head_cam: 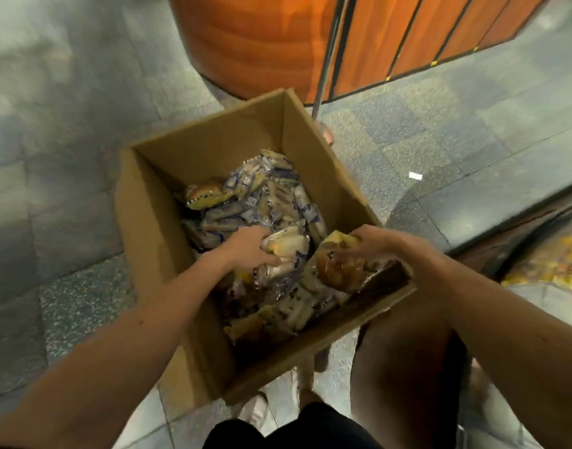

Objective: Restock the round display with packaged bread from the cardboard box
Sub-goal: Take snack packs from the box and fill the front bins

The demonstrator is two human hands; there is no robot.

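Floor, cardboard box, packaged bread

left grip curled, right grip curled

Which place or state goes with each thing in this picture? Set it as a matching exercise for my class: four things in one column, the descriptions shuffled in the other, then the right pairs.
Column 1
1. left hand
2. right hand
3. cardboard box
4. white scrap

Column 2
A. lies on the floor tiles, right of the box
B. grips a pale packet inside the box
C. open on top, holding many bread packets
D. holds a packet with a brown bun by the box's right wall

Pairs: 1-B, 2-D, 3-C, 4-A
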